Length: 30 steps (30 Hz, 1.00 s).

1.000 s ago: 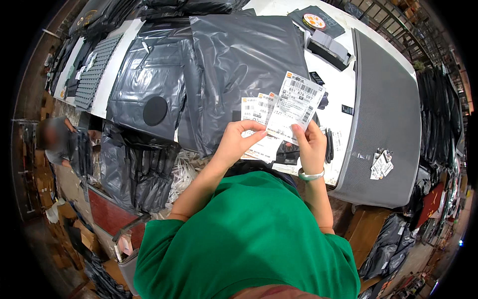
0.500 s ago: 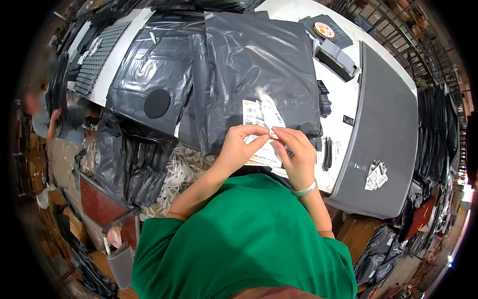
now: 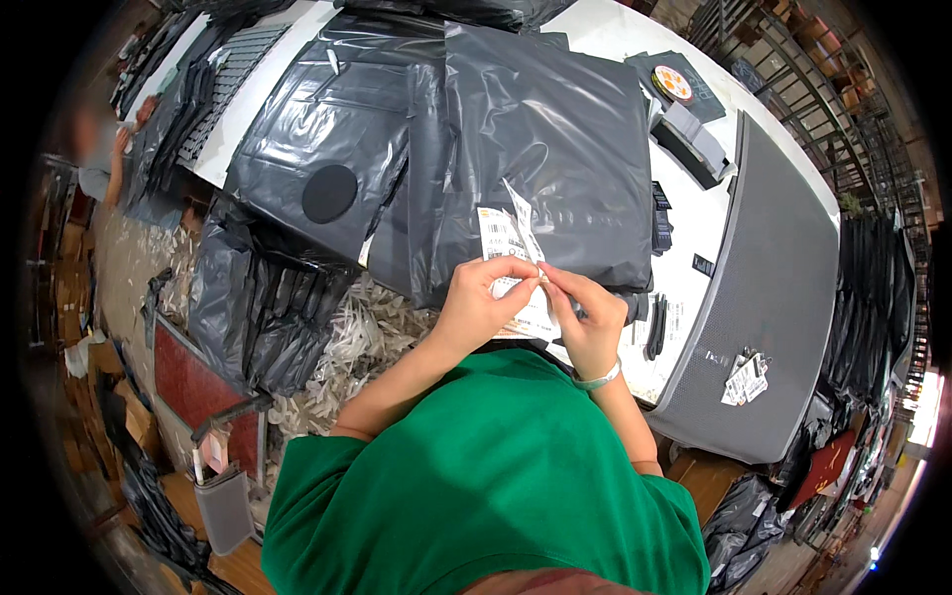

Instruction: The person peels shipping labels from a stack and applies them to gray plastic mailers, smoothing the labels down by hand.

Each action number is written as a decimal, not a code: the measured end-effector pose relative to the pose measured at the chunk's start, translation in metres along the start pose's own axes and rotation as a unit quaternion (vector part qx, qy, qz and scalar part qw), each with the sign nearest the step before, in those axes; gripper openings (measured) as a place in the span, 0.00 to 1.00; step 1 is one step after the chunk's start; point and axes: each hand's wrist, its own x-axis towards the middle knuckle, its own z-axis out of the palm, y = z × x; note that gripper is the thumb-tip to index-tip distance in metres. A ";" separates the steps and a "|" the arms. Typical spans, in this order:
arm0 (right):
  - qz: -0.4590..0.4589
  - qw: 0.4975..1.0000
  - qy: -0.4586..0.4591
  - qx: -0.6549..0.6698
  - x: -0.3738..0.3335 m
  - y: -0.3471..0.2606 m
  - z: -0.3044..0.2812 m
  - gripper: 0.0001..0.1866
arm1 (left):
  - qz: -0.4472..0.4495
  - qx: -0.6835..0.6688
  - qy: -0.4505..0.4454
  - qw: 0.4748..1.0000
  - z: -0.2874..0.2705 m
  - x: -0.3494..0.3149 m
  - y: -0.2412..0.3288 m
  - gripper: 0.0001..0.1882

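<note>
Both my hands meet at the near edge of a dark grey plastic mailer bag (image 3: pixel 555 129). Between their fingertips they pinch a narrow white printed label (image 3: pixel 524 220), whose far end lifts and curls upward. My left hand (image 3: pixel 474 302) has thumb and forefinger pressed together at its near end. My right hand (image 3: pixel 593 315), with a bracelet at the wrist, closes on the same end. Beneath lies a larger white shipping label (image 3: pixel 492 236) with a barcode, partly covered by my fingers. Whether it is stuck to the bag I cannot tell.
A black disc (image 3: pixel 329 194) lies on another dark bag. To the right are a grey mat (image 3: pixel 764 297) with loose tags (image 3: pixel 746 379), a card box (image 3: pixel 691 145) and a tape roll (image 3: pixel 672 84). White scraps (image 3: pixel 362 337) pile lower left; a person (image 3: pixel 94 149) works far left.
My hands stay pinched on the narrow label, which has turned so its edge shows more. The view has shifted slightly. At far left the other person's arms have moved up toward dark bags.
</note>
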 end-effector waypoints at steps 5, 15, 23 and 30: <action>-0.095 0.992 0.005 -0.081 0.004 0.003 0.000 0.10 | -0.003 -0.013 -0.004 1.000 -0.002 0.001 0.001 0.03; 0.004 0.999 -0.036 0.003 0.010 0.011 0.003 0.05 | 0.050 0.120 -0.002 0.992 0.001 0.006 0.009 0.03; 0.289 0.874 -0.089 0.381 0.020 0.042 -0.007 0.10 | -0.090 -0.113 -0.030 0.989 -0.013 0.007 -0.013 0.02; 0.211 0.933 -0.107 0.270 0.022 0.024 -0.005 0.07 | 0.003 0.059 0.012 0.998 -0.002 0.014 -0.002 0.02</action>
